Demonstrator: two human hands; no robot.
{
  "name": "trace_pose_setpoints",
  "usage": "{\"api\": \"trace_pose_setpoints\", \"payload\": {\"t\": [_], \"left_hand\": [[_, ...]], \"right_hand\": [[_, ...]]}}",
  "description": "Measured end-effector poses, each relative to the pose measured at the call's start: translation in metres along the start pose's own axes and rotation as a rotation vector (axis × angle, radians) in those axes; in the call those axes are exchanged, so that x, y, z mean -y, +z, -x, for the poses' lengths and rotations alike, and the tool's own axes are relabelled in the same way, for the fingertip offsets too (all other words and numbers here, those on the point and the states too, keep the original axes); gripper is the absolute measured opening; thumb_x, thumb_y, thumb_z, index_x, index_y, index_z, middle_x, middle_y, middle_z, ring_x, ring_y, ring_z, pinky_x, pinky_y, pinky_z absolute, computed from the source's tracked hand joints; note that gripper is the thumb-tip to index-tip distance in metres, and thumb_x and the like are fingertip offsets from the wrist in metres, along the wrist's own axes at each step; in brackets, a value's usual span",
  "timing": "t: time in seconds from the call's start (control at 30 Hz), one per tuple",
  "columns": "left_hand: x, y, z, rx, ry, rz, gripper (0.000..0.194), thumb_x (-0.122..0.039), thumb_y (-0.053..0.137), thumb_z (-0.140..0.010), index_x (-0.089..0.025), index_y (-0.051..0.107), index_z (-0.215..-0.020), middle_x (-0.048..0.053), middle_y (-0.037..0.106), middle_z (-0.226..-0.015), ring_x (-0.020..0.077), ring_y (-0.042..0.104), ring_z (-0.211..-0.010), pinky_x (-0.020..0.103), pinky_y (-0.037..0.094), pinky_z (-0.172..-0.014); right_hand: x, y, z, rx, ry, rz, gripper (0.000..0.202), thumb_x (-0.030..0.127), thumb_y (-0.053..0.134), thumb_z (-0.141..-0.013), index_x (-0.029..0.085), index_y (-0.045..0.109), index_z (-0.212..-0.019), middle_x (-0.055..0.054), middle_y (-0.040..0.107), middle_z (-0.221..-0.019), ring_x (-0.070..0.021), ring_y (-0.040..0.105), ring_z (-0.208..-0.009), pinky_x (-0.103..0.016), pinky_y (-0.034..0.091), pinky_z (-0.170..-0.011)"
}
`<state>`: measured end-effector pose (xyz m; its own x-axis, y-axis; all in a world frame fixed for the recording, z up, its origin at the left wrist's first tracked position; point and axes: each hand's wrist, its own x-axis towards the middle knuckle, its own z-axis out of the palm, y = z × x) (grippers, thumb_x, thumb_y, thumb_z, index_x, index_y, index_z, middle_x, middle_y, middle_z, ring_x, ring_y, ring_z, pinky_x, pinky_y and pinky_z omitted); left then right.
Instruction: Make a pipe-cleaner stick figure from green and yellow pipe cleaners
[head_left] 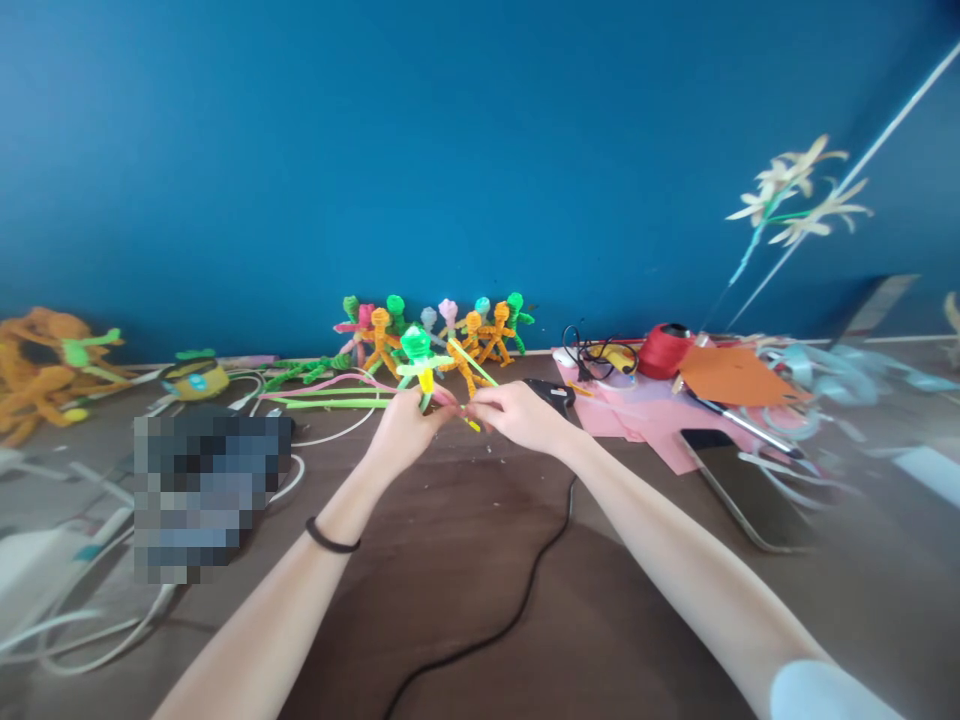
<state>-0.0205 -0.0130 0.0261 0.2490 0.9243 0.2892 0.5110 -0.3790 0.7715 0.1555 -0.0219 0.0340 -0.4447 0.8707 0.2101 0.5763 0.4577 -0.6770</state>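
Note:
Above the desk my left hand (pixel 403 428) is closed round the lower part of a small pipe-cleaner figure (pixel 416 344), which has a bright green head and a yellow piece below it. My right hand (pixel 519 414) pinches close beside it, fingertips almost meeting those of the left. Pink and yellow pipe-cleaner ends show between the two hands; exactly what the right fingertips grip is too small to tell. Long green pipe cleaners (pixel 337 397) and pink ones lie to the left of my left hand. Behind, a row of finished-looking orange, green and pink figures (pixel 381 335) leans against the wall.
At right lie pink sheets (pixel 607 405), an orange sheet (pixel 739 375), a red spool (pixel 664 352) and a phone (pixel 742 490). White cables (pixel 142 625) and a pixelated dark object (pixel 210 490) occupy the left. A black cable (pixel 517 620) crosses the front; the blue wall (pixel 480 150) bounds the desk.

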Motion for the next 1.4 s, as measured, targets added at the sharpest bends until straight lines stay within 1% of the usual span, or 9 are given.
{"api": "trace_pose_setpoints", "payload": {"t": [0.13, 0.2, 0.37, 0.57, 0.83, 1.03, 1.2, 1.3, 1.4], "left_hand": [[-0.001, -0.002, -0.001, 0.051, -0.026, 0.108, 0.013, -0.03, 0.062, -0.068, -0.017, 0.065, -0.067, 0.003, 0.066, -0.073, 0.0189, 0.058, -0.073, 0.03, 0.043, -0.071], [-0.001, -0.001, -0.001, 0.041, -0.073, 0.206, 0.014, -0.031, 0.065, -0.066, -0.017, 0.065, -0.067, 0.002, 0.065, -0.071, 0.0156, 0.055, -0.066, 0.027, 0.041, -0.063], [0.0, 0.004, -0.001, 0.018, -0.212, 0.502, 0.019, -0.032, 0.069, -0.062, -0.015, 0.064, -0.069, -0.002, 0.054, -0.057, 0.0052, 0.032, -0.043, 0.022, 0.022, -0.042], [0.0, 0.008, 0.0, -0.019, -0.217, 0.732, 0.019, -0.03, 0.072, -0.059, -0.013, 0.065, -0.065, -0.004, 0.045, -0.049, 0.0021, 0.022, -0.041, 0.022, 0.011, -0.041], [0.002, 0.014, -0.001, -0.123, -0.238, 0.812, 0.02, -0.028, 0.074, -0.056, -0.013, 0.066, -0.066, -0.006, 0.04, -0.043, 0.0017, 0.02, -0.039, 0.023, 0.008, -0.041], [-0.002, 0.016, -0.001, -0.191, -0.263, 0.84, 0.021, -0.027, 0.074, -0.054, -0.011, 0.066, -0.065, -0.002, 0.053, -0.051, 0.0015, 0.022, -0.039, 0.022, 0.01, -0.039], [-0.001, 0.019, 0.001, -0.248, -0.269, 0.798, 0.02, -0.029, 0.072, -0.057, -0.013, 0.066, -0.069, 0.001, 0.063, -0.062, 0.0026, 0.031, -0.039, 0.021, 0.021, -0.039], [-0.002, 0.018, 0.002, -0.285, -0.221, 0.64, 0.017, -0.028, 0.069, -0.061, -0.015, 0.066, -0.072, 0.003, 0.067, -0.068, 0.0118, 0.054, -0.056, 0.024, 0.04, -0.052], [-0.002, 0.013, 0.003, -0.293, -0.129, 0.329, 0.01, -0.026, 0.064, -0.066, -0.017, 0.067, -0.068, 0.004, 0.07, -0.074, 0.0186, 0.062, -0.075, 0.03, 0.046, -0.071]], "right_hand": [[-0.008, -0.002, -0.003, -0.012, 0.069, -0.104, 0.027, 0.03, 0.046, -0.083, 0.013, 0.058, -0.066, 0.001, 0.053, -0.055, -0.0061, 0.042, -0.046, -0.02, 0.031, -0.05], [-0.012, -0.002, -0.004, 0.022, 0.102, -0.185, 0.03, 0.035, 0.044, -0.084, 0.013, 0.057, -0.069, 0.002, 0.052, -0.054, -0.0053, 0.04, -0.041, -0.019, 0.03, -0.044], [-0.017, -0.003, -0.005, 0.095, 0.148, -0.324, 0.028, 0.036, 0.043, -0.083, 0.013, 0.055, -0.07, 0.002, 0.052, -0.054, -0.005, 0.042, -0.037, -0.016, 0.025, -0.033], [-0.022, 0.002, -0.007, 0.098, 0.183, -0.479, 0.03, 0.039, 0.047, -0.082, 0.014, 0.054, -0.066, 0.002, 0.051, -0.05, -0.0041, 0.04, -0.034, -0.016, 0.024, -0.032], [-0.019, 0.014, -0.008, 0.154, 0.226, -0.633, 0.032, 0.039, 0.044, -0.085, 0.013, 0.057, -0.072, 0.003, 0.051, -0.045, -0.0033, 0.036, -0.031, -0.017, 0.023, -0.034], [-0.015, 0.022, -0.007, 0.129, 0.241, -0.612, 0.035, 0.041, 0.038, -0.087, 0.014, 0.06, -0.089, 0.003, 0.053, -0.049, -0.0038, 0.036, -0.032, -0.017, 0.021, -0.033], [-0.005, 0.028, -0.005, 0.111, 0.193, -0.565, 0.028, 0.029, 0.036, -0.087, 0.014, 0.059, -0.093, 0.001, 0.057, -0.057, -0.0042, 0.038, -0.032, -0.018, 0.023, -0.034], [0.003, 0.026, -0.002, 0.133, 0.166, -0.441, 0.027, 0.025, 0.035, -0.087, 0.013, 0.059, -0.087, 0.001, 0.056, -0.057, -0.0049, 0.038, -0.034, -0.019, 0.029, -0.039], [0.007, 0.022, 0.0, 0.15, 0.099, -0.286, 0.021, 0.028, 0.043, -0.083, 0.013, 0.055, -0.074, 0.002, 0.054, -0.054, -0.0057, 0.041, -0.039, -0.02, 0.032, -0.046]]}}
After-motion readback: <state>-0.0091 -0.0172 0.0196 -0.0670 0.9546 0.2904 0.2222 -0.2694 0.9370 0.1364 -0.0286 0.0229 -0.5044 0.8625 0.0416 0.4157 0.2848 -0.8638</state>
